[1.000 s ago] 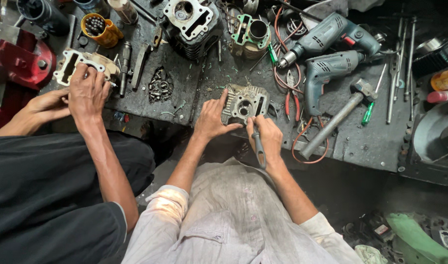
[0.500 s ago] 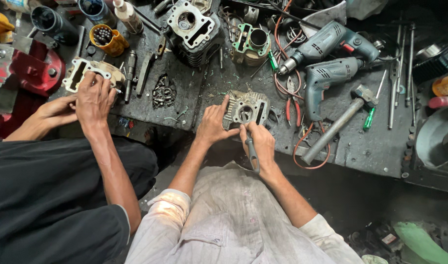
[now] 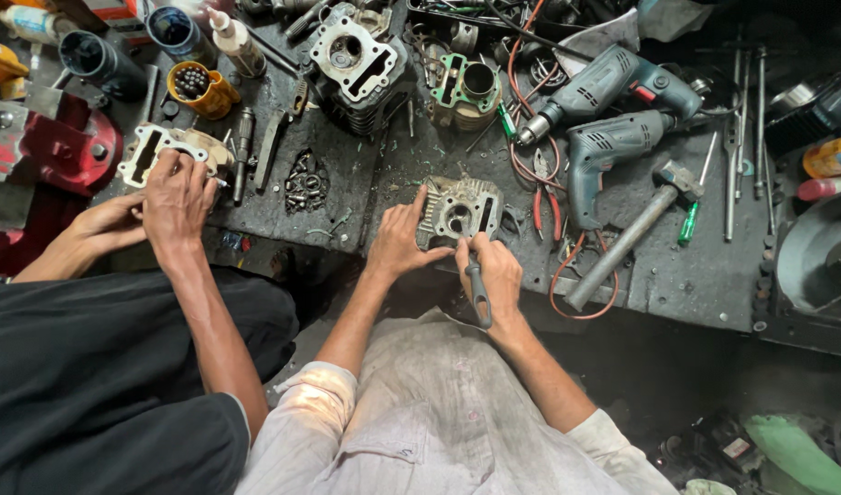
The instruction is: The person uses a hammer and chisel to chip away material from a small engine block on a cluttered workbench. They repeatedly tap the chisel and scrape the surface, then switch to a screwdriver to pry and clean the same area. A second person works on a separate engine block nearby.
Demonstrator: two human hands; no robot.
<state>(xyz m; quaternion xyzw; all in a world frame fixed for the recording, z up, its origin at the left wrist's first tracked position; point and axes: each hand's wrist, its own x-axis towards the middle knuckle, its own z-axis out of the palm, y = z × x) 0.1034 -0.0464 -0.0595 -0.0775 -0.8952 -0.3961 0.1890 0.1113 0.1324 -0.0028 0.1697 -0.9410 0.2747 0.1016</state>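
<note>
Left hand [image 3: 398, 240] lies spread against the left side of the grey cylinder head [image 3: 460, 209], fingers pressing it in place, thumb toward its lower edge. The head sits at centre frame near the front edge of the black workbench [image 3: 696, 275]. Right hand [image 3: 496, 275] is clenched round a dark-handled tool [image 3: 476, 286]; the tip goes into the head's middle opening and is hidden there, so the tool kind is unclear. Handle end sticks out below the fist over the light shirt.

Hard to read: what the tip touches inside the head; the head's near edge is covered by both hands.

At left frame a co-worker's hands [image 3: 175, 197] cover part of a pale engine casting [image 3: 150, 151]; its near side is hidden and the grip cannot be told. Co-worker's body is cut off at the left and bottom edges.

Right of the cylinder head: red-handled pliers [image 3: 542, 203], two grey-green power drills [image 3: 613, 115], a hammer [image 3: 633, 231], a green screwdriver [image 3: 688, 225]. Upper centre: another cylinder block [image 3: 356, 60]. Items at the far right edge are cropped and dim.

Versus half a second ago: same grips, the head in the same bench spot, the right fist a touch closer to the opening. Co-worker's hands unchanged on the casting.
</note>
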